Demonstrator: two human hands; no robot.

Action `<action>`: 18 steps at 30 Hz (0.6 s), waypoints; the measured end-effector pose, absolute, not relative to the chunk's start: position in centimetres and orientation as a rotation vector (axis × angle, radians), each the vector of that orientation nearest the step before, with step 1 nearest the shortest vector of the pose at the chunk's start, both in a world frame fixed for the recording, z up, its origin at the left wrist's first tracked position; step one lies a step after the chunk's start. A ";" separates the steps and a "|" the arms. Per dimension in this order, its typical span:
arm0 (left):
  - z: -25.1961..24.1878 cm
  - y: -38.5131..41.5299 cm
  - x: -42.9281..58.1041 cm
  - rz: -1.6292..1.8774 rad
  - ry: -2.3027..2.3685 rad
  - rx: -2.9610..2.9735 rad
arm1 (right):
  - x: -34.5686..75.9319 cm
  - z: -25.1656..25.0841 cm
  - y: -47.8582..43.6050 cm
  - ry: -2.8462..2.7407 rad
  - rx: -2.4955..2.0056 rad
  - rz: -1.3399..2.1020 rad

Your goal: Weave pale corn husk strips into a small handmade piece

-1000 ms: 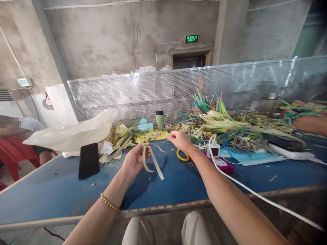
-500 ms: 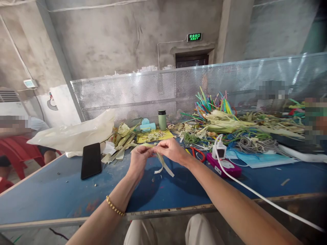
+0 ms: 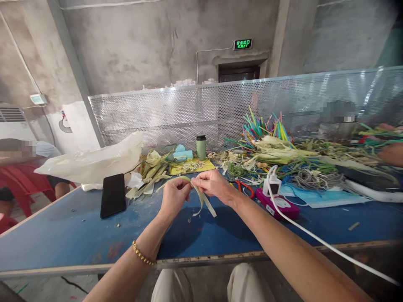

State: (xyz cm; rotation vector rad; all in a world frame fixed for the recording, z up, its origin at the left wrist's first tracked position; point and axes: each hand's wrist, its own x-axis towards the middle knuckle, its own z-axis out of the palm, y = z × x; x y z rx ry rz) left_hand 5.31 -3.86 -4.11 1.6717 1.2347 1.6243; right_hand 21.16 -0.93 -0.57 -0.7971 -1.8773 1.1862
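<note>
Pale corn husk strips (image 3: 208,204) hang down between my hands over the blue table (image 3: 78,239). My left hand (image 3: 176,193), with a gold bead bracelet on its wrist, is closed in a pinch on the husk. Thumb and fingers of my right hand (image 3: 211,183) pinch the same husk a little to the right. A longer husk end pokes out to the left behind my left hand. Fingertips hide the spot where the strips meet. Just behind my right hand lie red-handled pliers (image 3: 246,189).
A black phone (image 3: 113,196), a plastic bag (image 3: 94,161) and dry husks (image 3: 153,170) lie left. A green bottle (image 3: 200,147) stands behind. Right are a purple box (image 3: 277,204) with a white charger cable, husk piles (image 3: 280,151) and a blue mask (image 3: 333,198). Other people sit at both sides.
My fingers have shifted slightly on the husk, and the hanging strips have swung a little and spread differently. At the far right, another person's hand has come into clearer view.
</note>
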 end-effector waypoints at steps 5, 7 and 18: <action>-3.8 -4.2 5.4 1.728 1.222 1.480 | 20.7 -0.6 -1.4 -1.874 -0.742 1.318; -3.6 -4.4 5.5 1.746 1.149 1.395 | 20.4 -0.9 -1.3 -1.875 -0.739 1.283; -3.3 -4.6 5.6 1.687 0.959 1.259 | 20.9 -1.0 -0.3 -1.990 -0.808 0.681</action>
